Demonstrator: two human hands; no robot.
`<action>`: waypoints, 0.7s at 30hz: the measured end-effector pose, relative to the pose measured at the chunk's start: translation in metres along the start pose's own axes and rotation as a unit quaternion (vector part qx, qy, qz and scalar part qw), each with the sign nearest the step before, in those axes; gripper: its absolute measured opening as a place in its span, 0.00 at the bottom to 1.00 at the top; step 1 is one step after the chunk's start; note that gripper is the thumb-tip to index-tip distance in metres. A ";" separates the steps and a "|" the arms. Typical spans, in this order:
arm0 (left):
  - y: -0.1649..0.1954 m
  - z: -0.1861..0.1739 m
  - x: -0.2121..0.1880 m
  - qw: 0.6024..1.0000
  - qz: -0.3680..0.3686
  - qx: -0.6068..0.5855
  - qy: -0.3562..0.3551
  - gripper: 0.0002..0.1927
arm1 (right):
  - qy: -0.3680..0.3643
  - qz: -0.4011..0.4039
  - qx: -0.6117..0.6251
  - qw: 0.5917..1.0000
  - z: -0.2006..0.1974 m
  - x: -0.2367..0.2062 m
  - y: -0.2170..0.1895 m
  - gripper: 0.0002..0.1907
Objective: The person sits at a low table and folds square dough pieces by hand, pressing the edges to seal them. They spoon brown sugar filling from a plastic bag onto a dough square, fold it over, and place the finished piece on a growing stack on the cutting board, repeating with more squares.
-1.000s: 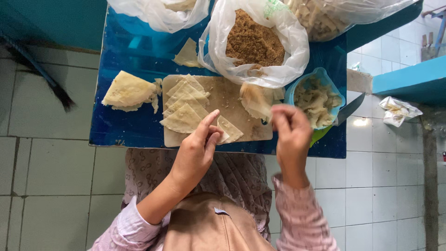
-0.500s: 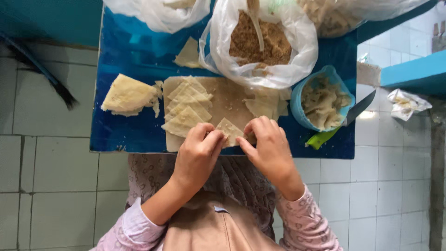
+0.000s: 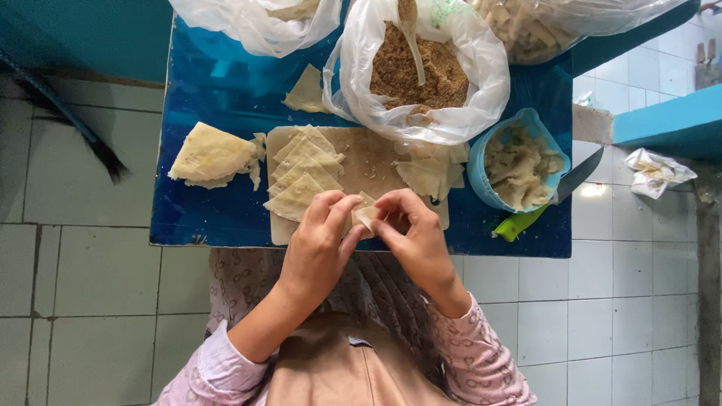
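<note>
Setting: a pale tiled floor [image 3: 83, 278] under a low blue table [image 3: 218, 105], seen from above; the person's lap and patterned pink sleeves fill the lower frame.
Left hand: the left hand [image 3: 320, 244] is at the table's near edge, fingers curled, thumb and forefinger pinching the left side of a small dough wrapper [image 3: 368, 214].
Right hand: the right hand [image 3: 417, 240] meets it from the other side, fingertips closed on the same wrapper (both hands narrow, gripping it between them).
Wrapper position: held just above the near edge of a pale cutting board [image 3: 368, 162], between the two hands.
On the board: a fanned stack of triangular wrappers [image 3: 301, 177] lies just left of the hands; a smaller pile of wrappers [image 3: 425, 173] lies to the right.
Left of board: a separate folded dough heap [image 3: 210, 154] sits on the bare table.
Right of board: a blue bowl [image 3: 481, 169] with a pale lumpy mass; beside it a knife with a green handle [image 3: 519, 224].
Behind board: an open white plastic bag [image 3: 481, 98] of brown crumbly filling with a spoon [image 3: 412, 41] standing in it.
Far edge: two more plastic bags [image 3: 248, 22], contents partly hidden.
</note>
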State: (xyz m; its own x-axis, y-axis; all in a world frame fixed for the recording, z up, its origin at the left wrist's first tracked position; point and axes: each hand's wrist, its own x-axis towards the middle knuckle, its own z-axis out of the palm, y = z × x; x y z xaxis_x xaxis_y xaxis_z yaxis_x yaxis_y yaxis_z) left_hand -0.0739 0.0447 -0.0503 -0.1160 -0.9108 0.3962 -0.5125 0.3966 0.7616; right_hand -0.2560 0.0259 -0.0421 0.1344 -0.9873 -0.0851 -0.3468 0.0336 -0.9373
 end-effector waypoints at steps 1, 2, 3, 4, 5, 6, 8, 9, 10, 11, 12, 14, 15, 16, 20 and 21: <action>-0.001 0.000 0.000 1.000 -0.004 -0.006 -0.011 0.18 | -0.004 -0.003 -0.034 0.999 0.000 0.001 0.000 0.09; -0.003 0.000 0.000 1.000 -0.010 -0.012 -0.021 0.18 | -0.012 -0.032 -0.064 0.997 0.000 0.002 -0.001 0.09; -0.004 0.000 0.001 0.999 -0.013 -0.005 -0.036 0.16 | -0.022 -0.061 -0.095 0.993 -0.002 0.002 -0.002 0.08; -0.007 0.000 0.001 0.999 -0.015 0.001 -0.050 0.14 | -0.032 -0.091 -0.126 0.987 -0.004 0.003 -0.004 0.08; -0.009 0.000 0.002 0.998 -0.016 0.007 -0.064 0.12 | -0.030 -0.140 -0.172 0.975 -0.005 0.004 -0.005 0.08; -0.012 -0.001 0.002 0.998 0.014 0.033 -0.057 0.11 | -0.027 -0.188 -0.218 0.957 -0.007 0.003 -0.008 0.08; -0.017 -0.003 0.001 0.993 0.073 0.084 -0.046 0.08 | -0.029 -0.267 -0.296 0.917 -0.008 0.001 -0.011 0.08; -0.019 -0.005 0.000 0.990 0.091 0.093 -0.056 0.10 | -0.031 -0.299 -0.330 0.895 -0.011 -0.002 -0.012 0.10; -0.022 -0.007 -0.001 0.987 0.109 0.103 -0.066 0.12 | -0.034 -0.331 -0.362 0.871 -0.012 -0.004 -0.012 0.11; -0.024 -0.009 -0.002 0.982 0.128 0.113 -0.076 0.14 | -0.028 -0.356 -0.390 0.849 -0.014 -0.006 -0.011 0.12; -0.026 -0.010 -0.004 0.979 0.150 0.121 -0.073 0.14 | -0.021 -0.380 -0.417 0.826 -0.015 -0.008 -0.009 0.14; -0.027 -0.011 -0.007 0.969 0.196 0.137 -0.067 0.15 | -0.006 -0.399 -0.427 0.812 -0.017 -0.009 -0.004 0.14; -0.027 -0.011 -0.008 0.965 0.204 0.151 -0.068 0.16 | 0.000 -0.398 -0.409 0.821 -0.016 -0.008 -0.001 0.13; -0.026 -0.011 -0.009 0.961 0.210 0.165 -0.069 0.17 | 0.005 -0.396 -0.390 0.831 -0.016 -0.007 0.002 0.12; -0.018 -0.006 -0.008 0.967 0.191 0.161 -0.051 0.17 | 0.024 -0.243 -0.261 0.934 -0.010 -0.001 0.008 0.05; -0.014 -0.003 -0.006 0.977 0.153 0.141 -0.039 0.14 | 0.031 -0.213 -0.255 0.943 -0.007 0.002 0.009 0.05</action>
State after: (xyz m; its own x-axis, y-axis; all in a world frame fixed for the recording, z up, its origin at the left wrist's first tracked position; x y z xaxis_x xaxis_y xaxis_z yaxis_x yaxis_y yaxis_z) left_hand -0.0637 0.0447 -0.0624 -0.3590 -0.7647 0.5351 -0.6571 0.6142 0.4370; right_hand -0.2649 0.0233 -0.0483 0.3136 -0.9020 0.2968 -0.6767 -0.4316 -0.5965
